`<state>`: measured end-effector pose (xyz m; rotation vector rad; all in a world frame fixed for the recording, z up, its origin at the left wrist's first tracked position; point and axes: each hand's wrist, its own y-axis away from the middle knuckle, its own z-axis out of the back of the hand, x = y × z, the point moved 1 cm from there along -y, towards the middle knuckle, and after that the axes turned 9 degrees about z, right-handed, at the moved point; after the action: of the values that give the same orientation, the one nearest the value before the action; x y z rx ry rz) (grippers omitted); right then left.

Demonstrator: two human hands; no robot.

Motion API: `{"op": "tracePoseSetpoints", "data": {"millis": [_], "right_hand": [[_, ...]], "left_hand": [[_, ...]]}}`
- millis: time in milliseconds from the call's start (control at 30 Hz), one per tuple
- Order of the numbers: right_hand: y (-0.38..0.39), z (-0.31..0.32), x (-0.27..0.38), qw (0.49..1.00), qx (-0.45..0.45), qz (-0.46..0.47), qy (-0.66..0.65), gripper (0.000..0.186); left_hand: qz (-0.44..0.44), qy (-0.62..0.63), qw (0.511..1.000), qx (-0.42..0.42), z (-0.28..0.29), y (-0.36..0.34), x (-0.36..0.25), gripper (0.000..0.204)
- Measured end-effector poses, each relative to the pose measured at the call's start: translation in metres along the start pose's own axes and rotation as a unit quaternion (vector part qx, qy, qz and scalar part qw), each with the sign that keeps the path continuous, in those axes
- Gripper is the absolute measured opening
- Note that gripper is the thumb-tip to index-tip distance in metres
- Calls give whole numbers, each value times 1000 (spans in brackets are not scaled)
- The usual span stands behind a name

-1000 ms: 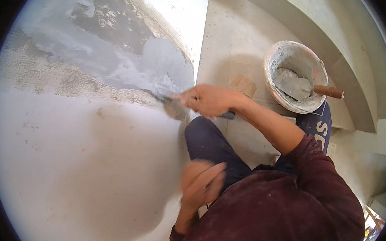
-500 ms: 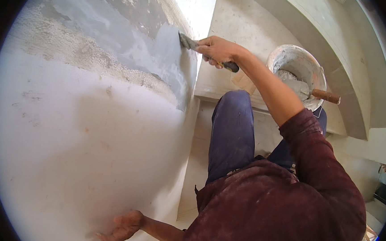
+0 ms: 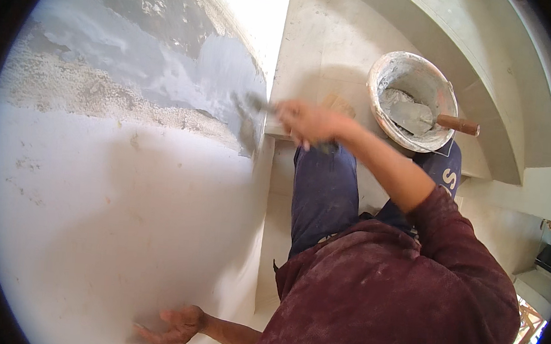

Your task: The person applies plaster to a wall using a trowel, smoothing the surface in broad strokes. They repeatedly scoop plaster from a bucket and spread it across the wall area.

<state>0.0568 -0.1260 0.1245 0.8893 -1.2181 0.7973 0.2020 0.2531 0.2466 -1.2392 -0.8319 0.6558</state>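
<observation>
My right hand point(image 3: 307, 123) grips a putty knife, its blurred blade point(image 3: 248, 106) at the wall's grey plaster band point(image 3: 168, 68), near the right edge of that band. My left hand point(image 3: 169, 327) rests with spread fingers against the white lower wall point(image 3: 107, 205). A plaster-smeared bucket point(image 3: 381, 71) stands beyond my legs, with grey mix point(image 3: 396, 97) inside and a trowel point(image 3: 413, 118) with a wooden handle lying across it, the handle over the rim.
Curved pale steps point(image 3: 503, 111) rise at the upper right. A pale tan scrap point(image 3: 338, 103) lies on the landing behind my right hand. My bent knees point(image 3: 322, 194) are below. Dark objects point(image 3: 550, 261) sit at the far right edge.
My left hand moved from beside my thigh down-left onto the wall. My right hand with the putty knife rose along the plaster band, then came lower, at the band's right end.
</observation>
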Motion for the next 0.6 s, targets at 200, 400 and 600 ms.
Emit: {"op": "tracePoseSetpoints", "data": {"millis": [200,400,600], "right_hand": [[-78,67,-58,994,-100,-28,26,44],[-76,25,-57,997,-17,-55,51,37],[-11,-12,-33,985,160,-47,-42,29]], "left_hand": [[-61,-69,996,18,0,-7,-20,48],[-6,-26,999,36,-3,-12,-24,60],[-47,-62,996,44,0,-14,-18,55]]}}
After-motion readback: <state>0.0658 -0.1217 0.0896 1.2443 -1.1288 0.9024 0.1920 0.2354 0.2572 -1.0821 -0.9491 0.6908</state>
